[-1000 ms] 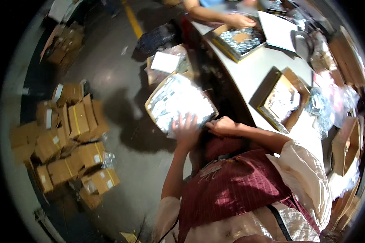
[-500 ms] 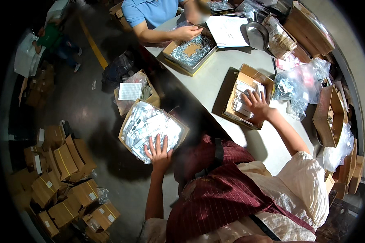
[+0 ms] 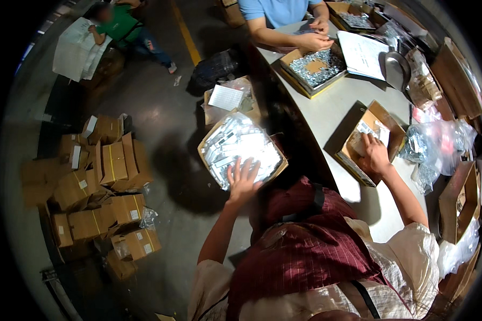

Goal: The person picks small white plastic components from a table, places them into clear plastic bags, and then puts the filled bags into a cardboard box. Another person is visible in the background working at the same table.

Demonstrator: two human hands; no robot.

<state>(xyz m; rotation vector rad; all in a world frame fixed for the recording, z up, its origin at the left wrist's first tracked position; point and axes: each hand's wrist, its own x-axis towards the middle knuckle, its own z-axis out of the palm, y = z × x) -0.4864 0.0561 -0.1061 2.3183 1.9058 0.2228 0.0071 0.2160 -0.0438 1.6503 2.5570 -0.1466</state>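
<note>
My left hand [image 3: 244, 181] lies with its fingers spread on small white, shiny pieces [image 3: 235, 140] that fill an open carton [image 3: 281, 167] to my left. The kind of these pieces is too small to make out. On the table, my right hand [image 3: 375, 155] reaches into an open cardboard box [image 3: 389, 113]. Its fingers are bent and close together around small white pieces [image 3: 382, 132], partly hidden under the palm. Brown cardboard shows at the box's bottom beside the hand.
Across the table [image 3: 318, 125], a person in blue [image 3: 277, 12] works over a box of screws [image 3: 315, 67]. Papers [image 3: 360, 55], a metal scoop [image 3: 397, 70] and plastic bags [image 3: 439, 140] lie on the right. Several cartons [image 3: 106, 208] are piled on the floor; a person in green [image 3: 118, 24] is farther off.
The view has shifted, so the scene sits further right. My right hand's fingers, spread before, are now bent in among the white pieces. My left hand stays spread on its carton.
</note>
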